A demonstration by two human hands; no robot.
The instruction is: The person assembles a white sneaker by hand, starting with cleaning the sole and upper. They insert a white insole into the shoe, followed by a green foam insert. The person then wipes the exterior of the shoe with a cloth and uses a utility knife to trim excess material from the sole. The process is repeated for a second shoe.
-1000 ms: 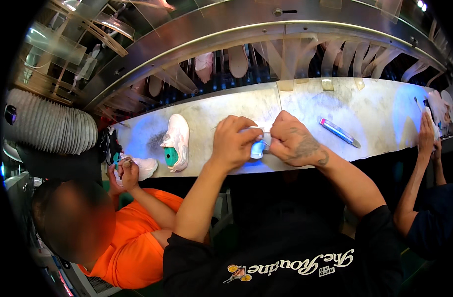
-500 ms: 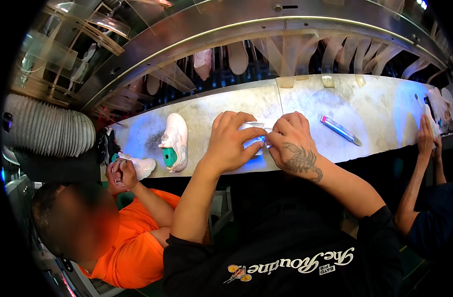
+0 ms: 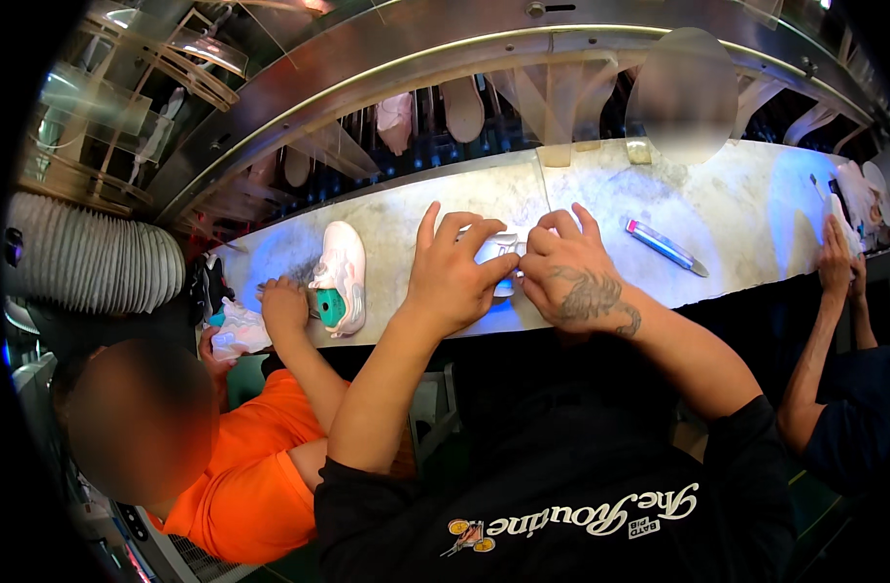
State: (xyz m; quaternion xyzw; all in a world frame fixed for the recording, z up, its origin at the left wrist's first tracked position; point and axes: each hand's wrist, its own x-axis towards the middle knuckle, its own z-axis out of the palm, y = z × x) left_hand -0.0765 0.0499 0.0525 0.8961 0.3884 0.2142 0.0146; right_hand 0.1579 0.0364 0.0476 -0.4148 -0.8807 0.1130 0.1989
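Between my hands lies a white shoe [image 3: 500,245] lit blue in places, and most of it is hidden by my fingers. My left hand [image 3: 453,274] bends its thumb and forefinger toward each other at the shoe's upper, with the other fingers raised. From the other side my right hand [image 3: 567,272], a scorpion tattoo on its back, pinches at the same spot. Whatever small part sits in the fingertips is too hidden to tell. To the right on the bench rests a slim blue-grey cutter-like tool [image 3: 666,247] with a red end.
A pale pink shoe [image 3: 340,277] with a teal insert stands left on the white bench [image 3: 600,185]. Beside it a co-worker in orange [image 3: 260,457] handles another pale shoe [image 3: 239,328]. Another person's hands [image 3: 836,257] work at the far right. Clear strips [image 3: 559,107] hang behind the bench.
My fingers have lifted and spread a little around the shoe. The co-worker on the left has moved one hand to the bench beside the pink shoe.
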